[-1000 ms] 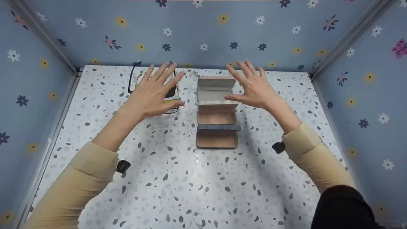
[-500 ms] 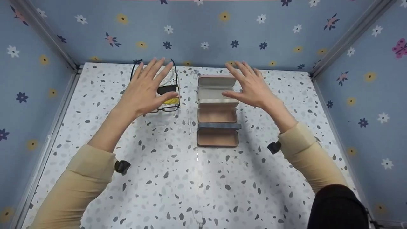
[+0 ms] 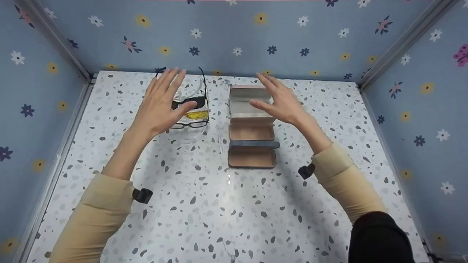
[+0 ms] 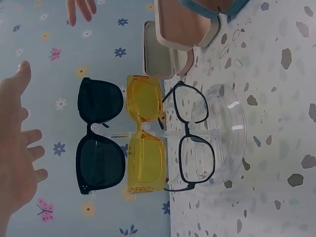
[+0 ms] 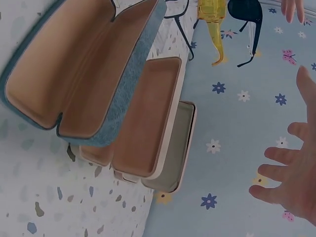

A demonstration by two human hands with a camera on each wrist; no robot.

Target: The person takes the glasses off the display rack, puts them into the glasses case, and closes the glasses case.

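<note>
My left hand (image 3: 157, 104) hovers with its fingers straight in front of a clear display stand (image 4: 236, 133). Dark sunglasses (image 4: 100, 163), yellow glasses (image 4: 148, 160) and black-framed glasses (image 4: 187, 129) sit one above another on that stand; in the head view the hand covers part of them. My right hand (image 3: 283, 104), thumb apart from the fingers, is raised over a row of glasses cases and holds nothing. All the cases stand open: a blue one (image 5: 131, 84) with tan lining, a cream one (image 5: 148, 116) with tan lining, and a pink-edged one (image 5: 175, 148) with grey lining.
The speckled white table (image 3: 190, 219) ends at a blue flowered back panel (image 3: 234, 33), with similar panels at both sides. A small black device (image 3: 142, 195) is strapped at my left cuff, another (image 3: 306, 171) at my right. A black rounded object (image 3: 380, 237) fills the lower right.
My left hand has shifted left, uncovering more of the glasses. My right hand has moved slightly left over the cases. The glasses and cases stay where they were.
</note>
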